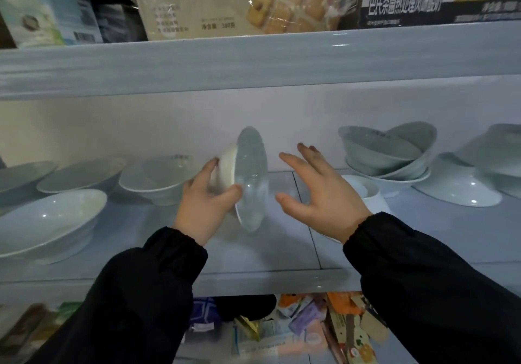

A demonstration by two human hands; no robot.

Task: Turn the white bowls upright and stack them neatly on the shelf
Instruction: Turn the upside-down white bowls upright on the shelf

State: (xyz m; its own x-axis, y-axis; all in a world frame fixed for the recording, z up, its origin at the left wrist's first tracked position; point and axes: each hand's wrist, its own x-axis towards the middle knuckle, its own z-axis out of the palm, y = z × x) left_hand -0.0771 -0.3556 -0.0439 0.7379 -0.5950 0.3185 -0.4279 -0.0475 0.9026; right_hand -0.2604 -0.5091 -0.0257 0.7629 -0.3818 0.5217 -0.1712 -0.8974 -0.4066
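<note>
The left hand [207, 194] is gripping a glossy white ceramic bowl [248, 177] on edge above the pale shelf [282, 251], mid-turn; the empty, spread-fingered right hand [318, 191] is waiting beside it, seemingly to steady it for stacking.

white bowl [249, 177]: on edge, centre | bowl stack [386, 160]: upright, right | far-right bowl [456, 187]: upside down

The bowl [249, 174] is plain glossy white, as is the stack [386, 163]. The shelf [253, 253] is pale grey-white. Sleeves [141, 293] are black. Above stand a beige box [194, 5] with grey print and a black box [423, 8] with white lettering. The packets [307, 321] below are orange, purple and green.
</note>
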